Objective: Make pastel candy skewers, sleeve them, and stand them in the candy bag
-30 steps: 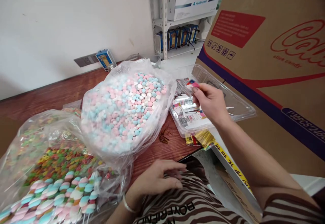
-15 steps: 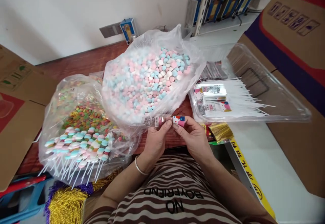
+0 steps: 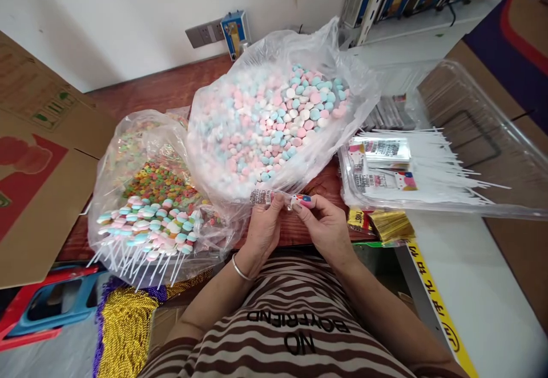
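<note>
Between my two hands is a small clear plastic candy bag point(image 3: 262, 197) with dark print and a red, white and blue pattern at its right end. My left hand point(image 3: 263, 226) pinches the printed part near the middle. My right hand point(image 3: 323, 224) grips the patterned end between thumb and finger. Just beyond my hands lies a big clear bag of pink, blue and white candies point(image 3: 274, 121). Off to the left, a bunch of candy skewers point(image 3: 149, 229) on white sticks rests on a bag of small multicoloured ring candies point(image 3: 156, 187).
On the right a clear plastic tray point(image 3: 432, 209) holds white sticks point(image 3: 445, 167) and printed bags point(image 3: 387, 152). Gold twist ties point(image 3: 391, 225) lie at the table edge. Cardboard boxes point(image 3: 47, 155) stand on both sides. A blue device point(image 3: 235, 32) sits by the wall.
The patterned end of the small bag, flat before, is now gathered and bunched between my fingers. The whole view has shifted, with the table things appearing farther right.
</note>
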Demonstrator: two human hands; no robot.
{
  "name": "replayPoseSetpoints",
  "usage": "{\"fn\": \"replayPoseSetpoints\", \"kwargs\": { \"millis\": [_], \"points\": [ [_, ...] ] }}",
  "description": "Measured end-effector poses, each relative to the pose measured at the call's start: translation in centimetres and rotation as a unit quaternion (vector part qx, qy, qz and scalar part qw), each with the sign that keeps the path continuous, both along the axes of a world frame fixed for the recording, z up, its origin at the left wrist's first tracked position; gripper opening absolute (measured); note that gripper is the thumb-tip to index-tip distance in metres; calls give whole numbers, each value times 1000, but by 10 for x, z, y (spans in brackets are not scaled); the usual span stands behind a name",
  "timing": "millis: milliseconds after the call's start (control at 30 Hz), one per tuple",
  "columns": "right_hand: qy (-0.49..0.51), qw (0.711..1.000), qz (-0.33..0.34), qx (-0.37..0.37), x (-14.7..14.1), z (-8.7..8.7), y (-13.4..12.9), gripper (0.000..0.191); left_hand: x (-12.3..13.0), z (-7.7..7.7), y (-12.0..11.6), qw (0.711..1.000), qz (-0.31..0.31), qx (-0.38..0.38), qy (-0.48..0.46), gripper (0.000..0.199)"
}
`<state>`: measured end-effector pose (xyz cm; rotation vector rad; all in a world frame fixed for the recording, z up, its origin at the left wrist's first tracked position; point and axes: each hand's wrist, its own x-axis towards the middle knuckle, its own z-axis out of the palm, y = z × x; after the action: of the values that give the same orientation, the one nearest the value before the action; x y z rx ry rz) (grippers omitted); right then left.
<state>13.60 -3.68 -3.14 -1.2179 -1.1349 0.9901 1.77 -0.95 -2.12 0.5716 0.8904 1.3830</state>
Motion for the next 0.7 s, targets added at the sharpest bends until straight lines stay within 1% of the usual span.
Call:
{"fn": "replayPoseSetpoints", "kwargs": {
  "millis": [100,233,267,333,400,500,600,700],
  "points": [
    [-18,1000,12,-6,1,-1,2,30,-7,0,4,999,2,-6,-32,34],
    [38,997,70,-25,-1,2,5,27,-17,-6,8,997,24,-38,-63,43],
    [53,995,82,-28,-3,3,6,29,-18,-8,9,996,27,-48,-72,45],
    [71,993,95,-23,-6,5,6,40,-21,-12,10,993,31,-63,-90,48],
    [65,994,86,0,-8,8,3,48,-24,-13,11,991,33,-74,-103,51],
    [4,996,49,71,-9,12,-1,44,-27,-13,11,990,32,-80,-110,51],
    [-94,985,28,145,-9,17,-4,33,-28,-12,9,990,29,-81,-111,50],
    [-162,971,28,172,-10,20,-3,28,-28,-13,7,989,34,-83,-116,50]
  ]
}}
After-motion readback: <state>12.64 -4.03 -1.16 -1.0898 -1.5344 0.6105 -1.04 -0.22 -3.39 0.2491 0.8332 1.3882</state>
